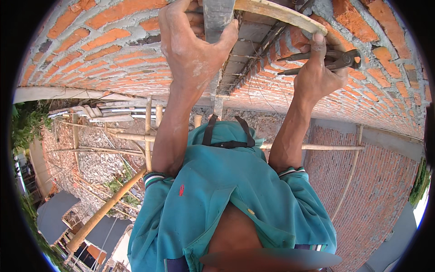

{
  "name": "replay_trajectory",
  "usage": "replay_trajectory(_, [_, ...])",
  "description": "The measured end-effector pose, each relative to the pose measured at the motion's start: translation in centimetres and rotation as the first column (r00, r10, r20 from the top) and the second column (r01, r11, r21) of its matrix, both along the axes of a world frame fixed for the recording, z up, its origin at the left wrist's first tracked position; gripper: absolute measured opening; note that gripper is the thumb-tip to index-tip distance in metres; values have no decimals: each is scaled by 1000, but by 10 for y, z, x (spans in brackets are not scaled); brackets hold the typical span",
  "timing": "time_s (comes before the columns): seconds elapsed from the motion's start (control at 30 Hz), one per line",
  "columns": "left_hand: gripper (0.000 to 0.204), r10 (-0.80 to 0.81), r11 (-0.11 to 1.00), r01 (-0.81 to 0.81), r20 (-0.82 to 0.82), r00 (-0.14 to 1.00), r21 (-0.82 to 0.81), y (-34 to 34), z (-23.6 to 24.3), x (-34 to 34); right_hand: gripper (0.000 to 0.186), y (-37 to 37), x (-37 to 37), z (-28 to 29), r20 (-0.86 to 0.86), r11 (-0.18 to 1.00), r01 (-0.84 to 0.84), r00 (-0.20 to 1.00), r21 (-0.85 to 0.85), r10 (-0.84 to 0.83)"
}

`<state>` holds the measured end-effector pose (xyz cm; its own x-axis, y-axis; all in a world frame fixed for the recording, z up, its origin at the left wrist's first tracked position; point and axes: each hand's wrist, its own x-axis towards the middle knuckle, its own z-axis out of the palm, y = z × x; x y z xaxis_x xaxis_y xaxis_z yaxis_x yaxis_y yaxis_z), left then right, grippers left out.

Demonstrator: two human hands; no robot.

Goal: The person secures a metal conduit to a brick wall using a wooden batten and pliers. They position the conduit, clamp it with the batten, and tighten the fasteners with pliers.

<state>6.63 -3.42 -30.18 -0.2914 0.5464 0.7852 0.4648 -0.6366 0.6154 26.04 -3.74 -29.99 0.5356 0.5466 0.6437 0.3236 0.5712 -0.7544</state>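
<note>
High in the view, my left hand (192,50) is closed around the edge of a narrow grey board (219,20), with the thumb on its near side. My right hand (319,75) holds a pair of dark metal pincers (346,60) against the palm, their handles pointing left. Its thumb presses the right end of a thin, pale wooden strip (285,15), which runs left to the grey board. Both hands are close to the brick wall, where a slot with dark rods (265,43) lies between them. Some fingers of each hand are hidden.
Rough brickwork with grey mortar (108,50) spans the top. Bamboo poles (108,211) stand and cross at the left, above rubble ground (99,158). Another brick wall (358,186) rises at the lower right. Dark roofs (59,215) show at the lower left.
</note>
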Motion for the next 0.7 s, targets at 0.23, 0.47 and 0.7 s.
replay_trajectory(0.23, [76, 175, 968, -136, -178, 968, 208, -13, -5, 2, 17, -6, -4, 3, -82, 997, -33, 996, -64, 28])
replay_trajectory(0.47, [62, -562, 577, 762, 533, 632, -295, -44, -5, 53, 17, -5, -4, 2, -108, 998, -53, 993, -41, 49])
replay_trajectory(0.7, [39, -461, 434, 900, 849, 257, -37, -8, -2, 70, 18, -5, 2, -3, -125, 995, -73, 990, -69, 64])
